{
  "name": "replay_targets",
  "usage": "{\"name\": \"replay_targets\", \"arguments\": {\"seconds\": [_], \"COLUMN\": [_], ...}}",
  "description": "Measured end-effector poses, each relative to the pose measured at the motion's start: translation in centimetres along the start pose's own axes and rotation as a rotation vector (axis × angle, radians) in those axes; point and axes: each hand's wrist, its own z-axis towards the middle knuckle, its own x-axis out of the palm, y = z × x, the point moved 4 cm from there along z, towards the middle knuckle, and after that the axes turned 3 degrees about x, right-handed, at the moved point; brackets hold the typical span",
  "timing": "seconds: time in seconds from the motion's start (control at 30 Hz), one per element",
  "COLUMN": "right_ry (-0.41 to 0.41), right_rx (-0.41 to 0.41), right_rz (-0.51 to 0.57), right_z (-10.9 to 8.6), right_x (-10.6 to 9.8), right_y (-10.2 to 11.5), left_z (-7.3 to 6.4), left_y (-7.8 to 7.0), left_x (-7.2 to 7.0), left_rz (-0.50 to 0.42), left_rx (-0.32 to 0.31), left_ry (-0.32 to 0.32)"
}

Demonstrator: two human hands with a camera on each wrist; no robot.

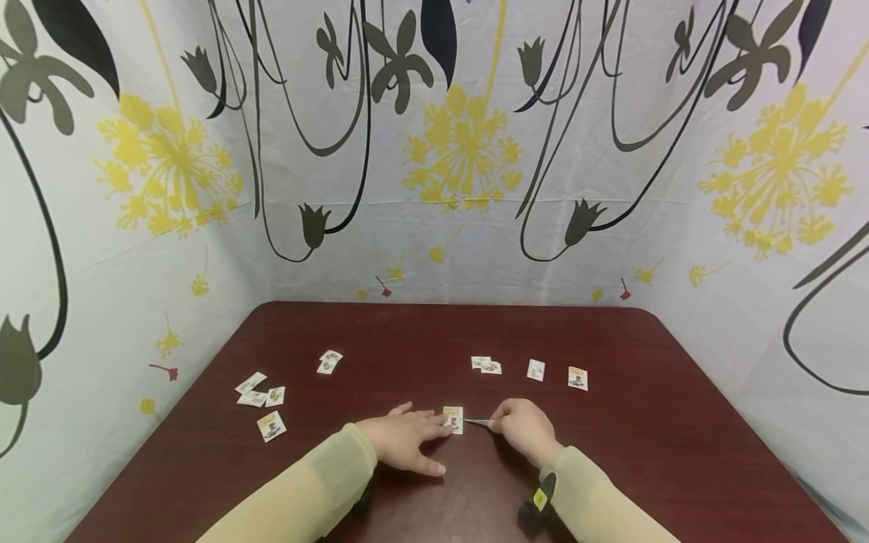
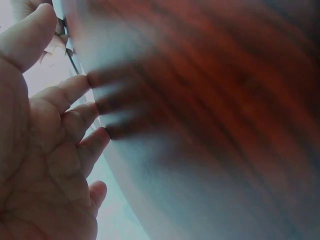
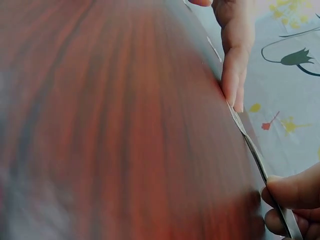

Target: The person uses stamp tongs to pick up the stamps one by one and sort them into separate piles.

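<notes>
A small white card with a coloured picture (image 1: 453, 412) lies on the table near its middle. My left hand (image 1: 407, 440) rests with spread, fairly straight fingers, its fingertips touching the card's left side. Seen from the left wrist, the palm of the left hand (image 2: 45, 155) hangs above the tabletop while the fingertips meet it. My right hand (image 1: 526, 430) pinches slim metal tweezers (image 1: 477, 421) between thumb and fingers. The tweezers (image 3: 256, 155) point left, and their tip is at the card's right edge. Whether the tip grips the card is too small to tell.
Several similar cards (image 1: 253, 398) lie at the left of the dark red table (image 1: 380, 332). A pair (image 1: 329, 366) lies farther back. To the back right are overlapping cards (image 1: 490, 369), a tilted card (image 1: 535, 369) and another picture card (image 1: 578, 378). Patterned cloth (image 1: 462, 256) surrounds the table.
</notes>
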Motion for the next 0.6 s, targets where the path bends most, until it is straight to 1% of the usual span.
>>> {"name": "replay_targets", "arguments": {"seconds": [0.2,0.33,0.47,0.6], "right_ry": [-0.011,-0.011,-0.012,-0.017], "right_rx": [0.02,0.015,0.005,-0.017], "right_rz": [0.009,0.01,0.001,-0.015], "right_z": [0.0,0.0,0.1,0.2], "right_x": [0.2,0.3,0.1,-0.3], "right_y": [-0.2,-0.2,-0.3,-0.7], "left_z": [-0.2,-0.6,-1.4,-2.6], "left_y": [-0.1,-0.1,0.3,1.2], "left_x": [-0.1,0.0,-0.1,-0.3], "left_rz": [0.002,0.004,-0.004,-0.017], "left_rx": [0.006,-0.004,-0.029,-0.054], "left_ry": [0.003,0.017,0.03,0.031]}}
